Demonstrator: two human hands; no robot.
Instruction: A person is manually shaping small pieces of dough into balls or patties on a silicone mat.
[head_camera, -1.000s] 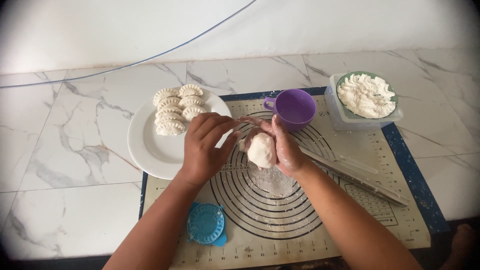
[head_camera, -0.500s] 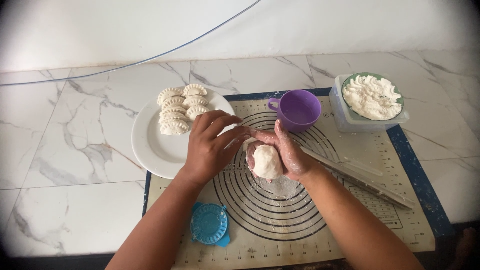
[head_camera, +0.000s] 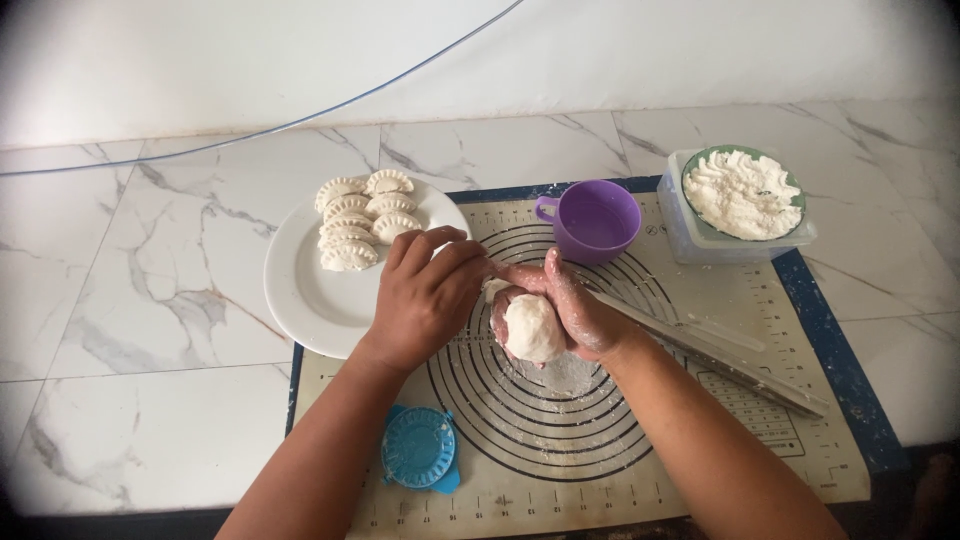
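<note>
Head view, items listed left to right.

Floor (head_camera: 150, 400): white marble, grey veins; a thin cable (head_camera: 300, 120) runs along the wall.

Plate (head_camera: 310, 300): white, round, overlapping the left edge of the mat. Six crimped dumplings (head_camera: 360, 220) sit in two short rows at its upper side.

Press (head_camera: 418, 447): blue, round, ridged, lying on the lower left of the mat.

Mat (head_camera: 800, 440): cream with black rings and a blue border, dusted with flour at the centre.

Left hand (head_camera: 425, 295): back up, fingers curled, tips pinching a small piece at the top of the dough.

Dough (head_camera: 532, 328): a white lump held above the centre rings of the mat, cupped from the right.

Right hand (head_camera: 580, 315): floured, closed around the dough from behind and beneath.

Cup (head_camera: 595, 220): purple, handle to the left, just above the hands.

Rolling pin (head_camera: 720, 355): slim, lying slantwise at the right of the mat.

Bowl (head_camera: 745, 192): green rim, white filling, set on a clear box at the upper right.

Handling note, as a judgement: the pinch goes best kept small and even, the right hand holding the lump steady, so that pieces match those on the plate.

Against the earlier frames: both hands sit slightly lower on the rings, and the dough is turned more toward the camera. Plate, cup, bowl and press are unmoved.
</note>
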